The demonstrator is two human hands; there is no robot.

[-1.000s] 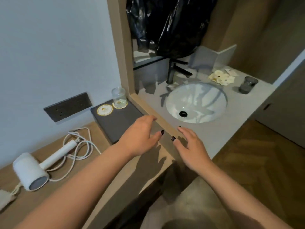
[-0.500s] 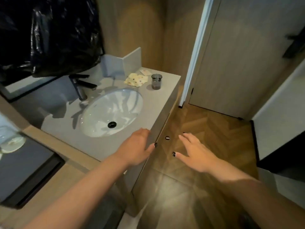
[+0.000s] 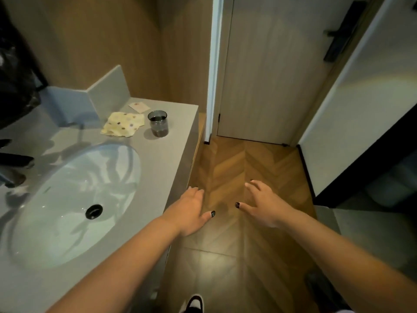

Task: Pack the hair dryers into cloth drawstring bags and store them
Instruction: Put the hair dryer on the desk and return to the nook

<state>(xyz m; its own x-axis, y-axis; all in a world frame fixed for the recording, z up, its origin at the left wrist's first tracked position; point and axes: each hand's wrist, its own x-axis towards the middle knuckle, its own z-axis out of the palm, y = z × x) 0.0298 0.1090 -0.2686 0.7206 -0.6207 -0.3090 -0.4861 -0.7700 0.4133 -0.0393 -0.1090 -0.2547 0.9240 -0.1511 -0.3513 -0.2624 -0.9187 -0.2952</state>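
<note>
Fingers of both hands are spread and loose, with nothing grasped in either. On the left hand (image 3: 189, 213) the fingers (image 3: 195, 192) are laid near the front edge of the bench (image 3: 162, 159), at or just past its corner; whether that edge is actually touched cannot be told. The right hand (image 3: 261, 206) is held out over the wooden floor (image 3: 237, 163), well apart from the bench, palm down, thumb pointed inward toward the left thumb.

No hair dryer and no drawstring bag can be seen anywhere in the view. On the bench only a sink (image 3: 67, 199), a spotted cloth (image 3: 124, 124), a small card (image 3: 139, 107) and a dark glass (image 3: 158, 123) are found, with a black tap (image 3: 15, 160) at the left border. Ahead, a closed door (image 3: 259, 75) is faced, and a dark opening (image 3: 372, 172) lies to the right.

The relation on which the next move turns therefore cannot be fixed from this view: neither the direction of a dryer from the fingers nor its long axis is shown. It is judged that the task's things lie outside the frame, so a turn of the head and body would be needed before either hand could be said to be nearer. If anything were to be reached on the bench, the left hand would be better placed, being beside it. The packing step is judged as not yet begun for the dryer in hand.
</note>
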